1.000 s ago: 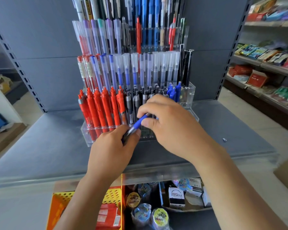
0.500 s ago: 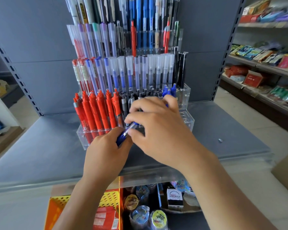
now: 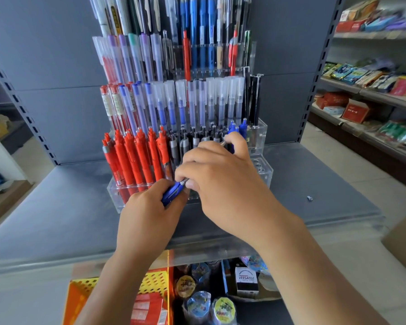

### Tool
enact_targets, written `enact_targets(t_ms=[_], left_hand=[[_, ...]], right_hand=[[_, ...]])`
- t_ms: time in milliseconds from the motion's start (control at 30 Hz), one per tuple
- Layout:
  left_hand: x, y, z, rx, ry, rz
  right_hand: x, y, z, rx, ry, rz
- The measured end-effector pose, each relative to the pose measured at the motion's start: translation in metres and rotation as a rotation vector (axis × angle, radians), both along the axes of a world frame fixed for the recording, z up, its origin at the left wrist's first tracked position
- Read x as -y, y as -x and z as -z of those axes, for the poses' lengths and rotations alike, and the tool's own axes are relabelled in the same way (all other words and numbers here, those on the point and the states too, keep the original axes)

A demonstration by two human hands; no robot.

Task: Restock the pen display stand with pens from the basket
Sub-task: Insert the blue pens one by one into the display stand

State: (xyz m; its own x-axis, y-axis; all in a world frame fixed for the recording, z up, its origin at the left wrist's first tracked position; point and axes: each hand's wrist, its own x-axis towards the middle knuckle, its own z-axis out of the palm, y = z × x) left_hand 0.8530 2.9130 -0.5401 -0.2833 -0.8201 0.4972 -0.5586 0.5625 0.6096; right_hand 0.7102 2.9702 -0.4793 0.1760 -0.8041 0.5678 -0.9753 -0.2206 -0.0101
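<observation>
The blue pen (image 3: 172, 192) lies low in front of the pen display stand (image 3: 262, 133). Its barrel is wrapped in the curled fingers of the left hand (image 3: 148, 214), and its silvery end is pinched between thumb and forefinger of the right hand (image 3: 223, 181). The right hand's far fingers reach up by the standing blue pens (image 3: 243, 127) at the row's right end; whether they touch one I cannot tell. Best to draw the pen free with the right hand, turn it upright and lower it straight into the empty holes (image 3: 260, 166) nearby, clear of the packed red pens (image 3: 136, 156). The yellow basket (image 3: 80, 294) sits below the shelf (image 3: 56, 207)
</observation>
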Motion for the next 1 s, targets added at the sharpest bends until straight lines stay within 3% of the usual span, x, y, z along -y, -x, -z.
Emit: enact_targets(t_ms=[200,400,567,1000], left_hand=[[0.000,0.000,-0.001,-0.047,-0.069,-0.025],[-0.002,0.000,-0.002,-0.020,-0.074,-0.015],[-0.002,0.001,-0.002,-0.011,-0.076,-0.013],[-0.002,0.001,-0.001,0.018,-0.053,-0.014]], right_hand=[[-0.010,0.010,-0.018,0.049,0.170,0.014],[-0.020,0.037,-0.034,0.443,0.314,-0.070],[-0.019,0.057,-0.032,0.742,0.336,-0.084],[0.002,0.071,-0.006,0.989,0.270,-0.029]])
